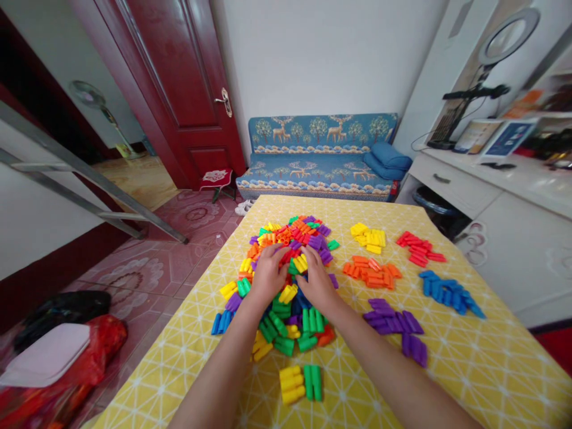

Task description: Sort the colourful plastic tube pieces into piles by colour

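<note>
A heap of small plastic building pieces (281,310), ribbed like joined tubes, lies on the table in several colours. My left hand (269,273) reaches into its middle, thumb and fingers apart beside red pieces (291,256). On the heap's right side is my right hand (316,279), its thumb and fingers apart around yellow pieces (300,263). Both hands touch the heap, and some fingertips are hidden among the pieces. Nearer to me, a yellow piece (292,384) and a green piece (312,382) lie side by side.
Right of the heap lie single-colour groups: yellow (370,237), red (420,248), orange (372,272), blue (449,292) and purple (393,319). A yellow patterned cloth (357,387) covers the table. Beyond stand a blue sofa (313,161) and, at right, a white cabinet (504,238).
</note>
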The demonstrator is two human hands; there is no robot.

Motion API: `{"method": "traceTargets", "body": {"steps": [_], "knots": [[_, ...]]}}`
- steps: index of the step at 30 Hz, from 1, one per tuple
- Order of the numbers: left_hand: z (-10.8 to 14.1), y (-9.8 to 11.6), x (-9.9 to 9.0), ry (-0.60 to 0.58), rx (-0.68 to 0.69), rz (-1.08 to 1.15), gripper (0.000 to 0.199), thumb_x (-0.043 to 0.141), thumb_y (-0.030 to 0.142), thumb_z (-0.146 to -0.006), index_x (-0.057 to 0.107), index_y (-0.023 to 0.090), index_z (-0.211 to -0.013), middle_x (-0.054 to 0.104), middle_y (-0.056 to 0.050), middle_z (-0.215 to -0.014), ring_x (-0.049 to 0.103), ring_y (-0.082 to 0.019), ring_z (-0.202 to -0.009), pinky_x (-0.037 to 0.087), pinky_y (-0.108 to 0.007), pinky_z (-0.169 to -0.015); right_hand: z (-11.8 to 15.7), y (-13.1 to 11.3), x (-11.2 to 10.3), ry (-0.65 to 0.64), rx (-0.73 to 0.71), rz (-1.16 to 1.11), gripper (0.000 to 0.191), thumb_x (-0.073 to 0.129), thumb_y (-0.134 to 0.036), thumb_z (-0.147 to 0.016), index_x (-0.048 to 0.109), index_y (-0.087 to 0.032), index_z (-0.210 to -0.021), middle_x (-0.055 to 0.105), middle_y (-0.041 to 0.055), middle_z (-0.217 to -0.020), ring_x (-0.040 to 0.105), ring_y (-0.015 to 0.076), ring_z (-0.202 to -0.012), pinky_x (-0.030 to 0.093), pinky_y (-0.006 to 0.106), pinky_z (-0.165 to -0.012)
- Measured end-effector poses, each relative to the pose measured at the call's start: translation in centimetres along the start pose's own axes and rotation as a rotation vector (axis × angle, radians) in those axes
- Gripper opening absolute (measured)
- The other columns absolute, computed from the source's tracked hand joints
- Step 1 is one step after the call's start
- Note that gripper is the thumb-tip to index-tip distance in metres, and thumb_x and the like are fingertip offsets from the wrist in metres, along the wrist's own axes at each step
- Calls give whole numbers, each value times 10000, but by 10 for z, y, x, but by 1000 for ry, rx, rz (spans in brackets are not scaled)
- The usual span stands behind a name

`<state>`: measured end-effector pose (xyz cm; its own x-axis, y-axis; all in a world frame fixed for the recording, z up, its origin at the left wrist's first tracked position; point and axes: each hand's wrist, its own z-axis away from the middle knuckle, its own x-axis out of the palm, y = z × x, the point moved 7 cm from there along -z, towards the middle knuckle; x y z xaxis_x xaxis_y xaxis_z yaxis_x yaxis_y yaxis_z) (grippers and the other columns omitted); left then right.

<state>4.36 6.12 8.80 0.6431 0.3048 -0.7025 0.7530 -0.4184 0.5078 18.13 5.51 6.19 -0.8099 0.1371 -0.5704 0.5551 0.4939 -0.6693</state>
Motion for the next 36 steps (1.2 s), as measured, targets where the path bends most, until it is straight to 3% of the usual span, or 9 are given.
{"method": "traceTargets", "body": {"steps": [3, 9, 12, 16, 21, 25, 29, 32, 36], "knots": [[10, -39, -21, 36, -116, -61, 362, 597, 267, -816, 671, 203, -1165, 619, -111, -1258, 549, -279, -1205, 436, -440, -1049, 4, 8, -18, 43, 20, 32, 594, 527, -121, -784, 459, -187, -1371, 435, 122, -1434, 385, 245, -1361, 331, 454, -1150], [79, -120, -54, 47, -595, -81, 585, 483, 525, -875, 609, 103, -1260, 619, -184, -1287, 570, -316, -1207, 424, -463, -1044, 53, 43, -46, 169, 194, 86, 545, 518, -402, -891, 459, -170, -1381, 464, 152, -1425, 398, 281, -1350, 333, 513, -1127], [84, -115, -41, 18, -537, 32, 601, 486, 531, -875, 562, 134, -1319, 566, -147, -1371, 508, -288, -1288, 374, -437, -1094, 75, 47, -28, 131, 269, 45, 655, 513, -464, -895, 351, -182, -1463, 371, 151, -1504, 317, 301, -1406, 296, 548, -1137], [67, -93, -21, -61, -431, 116, 585, 521, 530, -864, 524, 231, -1367, 529, -84, -1421, 408, -277, -1373, 300, -453, -1140, 87, 12, -7, 12, 145, -6, 690, 510, -443, -915, 242, -236, -1517, 181, 97, -1597, 172, 281, -1466, 254, 522, -1163], [50, -79, -19, -67, -352, 196, 563, 558, 507, -854, 535, 258, -1359, 581, -72, -1367, 504, -261, -1292, 357, -436, -1106, 93, -26, -4, -208, -100, -64, 551, 540, -411, -916, 405, -317, -1442, 350, 40, -1539, 306, 254, -1421, 224, 507, -1174], [43, -72, -21, -110, -320, 302, 552, 546, 513, -861, 566, 225, -1332, 589, -76, -1361, 520, -257, -1280, 366, -426, -1107, 90, -13, -28, 59, -29, -197, 358, 427, -322, -967, 560, -286, -1297, 527, 58, -1400, 463, 217, -1311, 330, 466, -1125], [44, -67, -22, -106, -299, 308, 570, 578, 502, -844, 560, 218, -1338, 593, -76, -1356, 522, -270, -1279, 379, -436, -1100, 89, 13, -42, 380, 112, -137, 330, 419, -332, -960, 607, -223, -1209, 487, 97, -1413, 422, 236, -1331, 329, 484, -1116], [48, -61, -20, -113, -258, 225, 576, 614, 489, -820, 559, 243, -1338, 616, -66, -1328, 557, -272, -1235, 411, -440, -1069, 86, 30, -35, 379, 234, -108, 423, 463, -400, -933, 555, -181, -1283, 466, 132, -1434, 387, 264, -1359, 311, 519, -1120], [53, -63, -25, 2, -335, 189, 476, 583, 470, -844, 638, 228, -1250, 706, -76, -1170, 635, -269, -1116, 466, -424, -1006, 86, 41, -27, 309, 332, -228, 418, 453, -428, -931, 585, -176, -1236, 616, 133, -1263, 557, 251, -1189, 426, 478, -1029]]}}
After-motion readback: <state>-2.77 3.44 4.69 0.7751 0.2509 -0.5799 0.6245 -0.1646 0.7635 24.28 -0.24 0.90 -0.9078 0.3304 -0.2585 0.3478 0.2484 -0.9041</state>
